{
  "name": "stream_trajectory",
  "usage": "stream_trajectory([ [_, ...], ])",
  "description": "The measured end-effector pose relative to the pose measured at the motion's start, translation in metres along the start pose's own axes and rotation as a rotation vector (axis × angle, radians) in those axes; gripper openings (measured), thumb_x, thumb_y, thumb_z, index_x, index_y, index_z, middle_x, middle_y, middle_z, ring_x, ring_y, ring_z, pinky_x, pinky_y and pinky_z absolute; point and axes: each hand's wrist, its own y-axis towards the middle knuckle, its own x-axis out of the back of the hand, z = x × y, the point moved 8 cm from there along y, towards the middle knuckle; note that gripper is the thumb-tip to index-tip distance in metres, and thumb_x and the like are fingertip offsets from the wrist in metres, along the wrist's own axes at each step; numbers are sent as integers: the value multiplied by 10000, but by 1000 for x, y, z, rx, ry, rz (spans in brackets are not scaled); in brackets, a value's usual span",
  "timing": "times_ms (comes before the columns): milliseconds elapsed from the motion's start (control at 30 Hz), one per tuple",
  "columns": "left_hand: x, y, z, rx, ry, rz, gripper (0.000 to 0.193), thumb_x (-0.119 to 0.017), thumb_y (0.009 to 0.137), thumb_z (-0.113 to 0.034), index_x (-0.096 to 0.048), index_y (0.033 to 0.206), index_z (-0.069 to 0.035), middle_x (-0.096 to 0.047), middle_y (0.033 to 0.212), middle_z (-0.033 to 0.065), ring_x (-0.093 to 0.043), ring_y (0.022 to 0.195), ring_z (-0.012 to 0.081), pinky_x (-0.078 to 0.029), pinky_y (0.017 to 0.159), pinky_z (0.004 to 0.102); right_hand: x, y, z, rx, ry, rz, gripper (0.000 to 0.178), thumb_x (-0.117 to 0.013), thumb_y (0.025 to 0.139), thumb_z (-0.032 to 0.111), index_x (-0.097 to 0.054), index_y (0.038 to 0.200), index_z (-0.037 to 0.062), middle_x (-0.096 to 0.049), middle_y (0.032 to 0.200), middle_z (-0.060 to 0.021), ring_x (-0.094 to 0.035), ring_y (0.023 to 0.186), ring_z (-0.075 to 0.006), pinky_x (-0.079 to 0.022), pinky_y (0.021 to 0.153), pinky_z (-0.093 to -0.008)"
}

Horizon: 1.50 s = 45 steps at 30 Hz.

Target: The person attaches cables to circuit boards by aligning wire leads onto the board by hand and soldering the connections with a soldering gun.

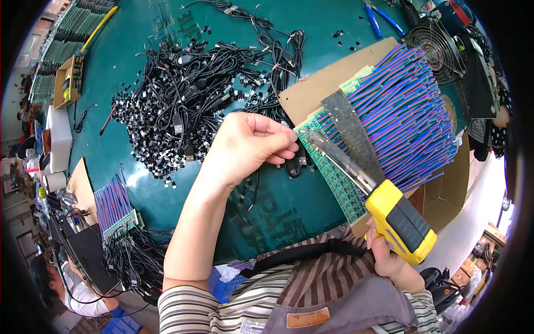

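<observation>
The left hand (250, 146) pinches a black cable (293, 166) beside the green circuit board (334, 172). The right hand (389, 257) grips a yellow soldering gun (397, 220), its tip over the board.

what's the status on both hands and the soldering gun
Left hand pinching a black cable. Right hand gripping yellow soldering gun, tip over the green circuit boards. Nothing blocking.

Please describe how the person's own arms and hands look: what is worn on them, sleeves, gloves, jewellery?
Both hands are bare: no gloves, rings or watch show on the left hand or the right hand. The forearms are uncovered too. Short sleeves with thin brown and cream stripes end near the elbows. A grey-brown apron with a tan patch covers the chest.
</observation>
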Motion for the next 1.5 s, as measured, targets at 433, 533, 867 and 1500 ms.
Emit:
stream_trajectory([
  [433, 0, -1, 1, -13, 6, -40, 183, -722, 868, -137, -713, 914, 40, -725, 814, 118, -702, 698, 141, -573, 640, 244, -2, -8, -12, -159, 61, 32, 295, -682, 800, 219, -701, 1030, 34, -683, 998, -136, -650, 894, -320, -532, 796, -395],
  [533, 0, -3, 1, -24, 6, -71, 177, -721, 865, -130, -713, 916, 39, -727, 819, 121, -702, 697, 139, -567, 635, 237, -2, -1, -2, -98, 68, -7, 290, -683, 794, 212, -701, 1024, 36, -684, 982, -133, -650, 871, -319, -532, 783, -393],
  [867, -2, -7, 2, -89, 9, -142, 183, -716, 865, -132, -715, 936, 36, -732, 822, 117, -701, 710, 132, -539, 623, 219, -1, 1, 3, -1, 0, -18, 268, -684, 793, 205, -702, 998, 32, -685, 932, -125, -650, 800, -314, -530, 723, -385],
  [1500, 1, -6, 2, -95, 65, -142, 185, -712, 873, -165, -727, 924, 12, -735, 822, 95, -695, 697, 110, -505, 595, 204, -8, -11, -3, -37, 283, -9, 589, -562, 980, 427, -438, 1285, -61, -508, 1220, -176, -484, 682, -107, -428, 553, -259],
])
